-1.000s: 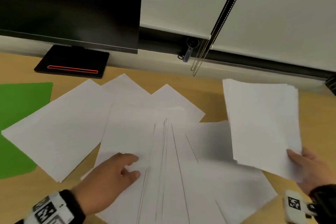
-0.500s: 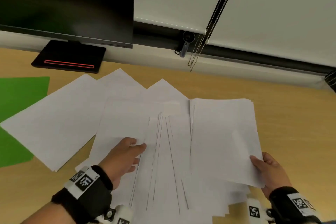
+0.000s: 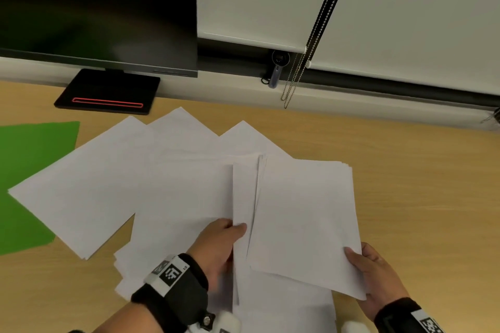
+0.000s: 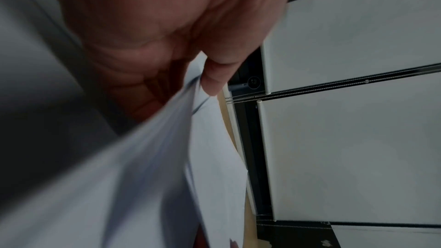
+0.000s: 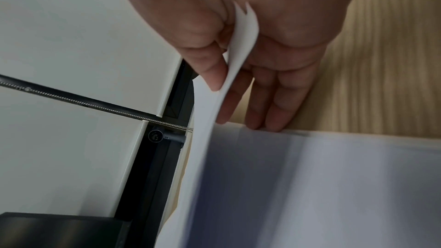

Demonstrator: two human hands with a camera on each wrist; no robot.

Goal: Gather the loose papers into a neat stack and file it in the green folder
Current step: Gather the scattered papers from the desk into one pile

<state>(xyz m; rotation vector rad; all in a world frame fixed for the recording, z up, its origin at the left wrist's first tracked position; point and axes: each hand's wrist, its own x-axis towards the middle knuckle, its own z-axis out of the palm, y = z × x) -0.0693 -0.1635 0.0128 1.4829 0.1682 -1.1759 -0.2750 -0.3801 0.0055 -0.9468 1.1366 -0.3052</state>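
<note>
1. Holding the gathered stack (image 3: 303, 213) by its near right corner, our right hand (image 3: 376, 276) has the thumb on top and the fingers (image 5: 269, 101) underneath, pinching the sheets; the stack runs lengthwise away from that grip and is tilted up off the desk (image 3: 405, 170).
2. Our left hand (image 3: 219, 246) sits just left of the stack, fingers curled round the near edge of a few loose sheets (image 3: 240, 197), which it lifts so they stand beside the stack's left edge.
3. We judge the next move turns on this: the lifted sheets lie directly left of the right hand's grip, touching or nearly touching the stack, their long side parallel to it, so they need only slide under or against it.
4. More loose papers (image 3: 81, 184) fan out farther left of both grips, nearer our left hand.
5. Beyond them, farthest left, lies the green folder (image 3: 29, 170), partly covered by a sheet.
</note>
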